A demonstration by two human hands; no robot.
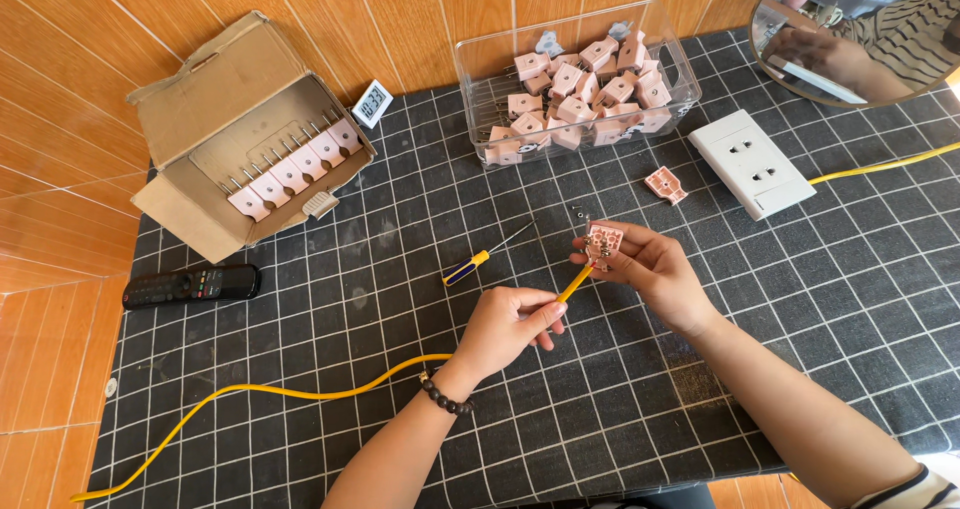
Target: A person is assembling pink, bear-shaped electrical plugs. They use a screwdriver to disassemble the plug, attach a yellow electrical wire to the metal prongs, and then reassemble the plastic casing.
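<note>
Left hand point(510, 321) pinched yellow cable point(300, 391) near its end; right hand point(645, 266) pinched pink plug half point(603, 241) above worktop point(800, 299). Cable probably limp, light; plug likely small, brittle, best held by edges. Screwdriver point(480, 259) just beside.
</note>
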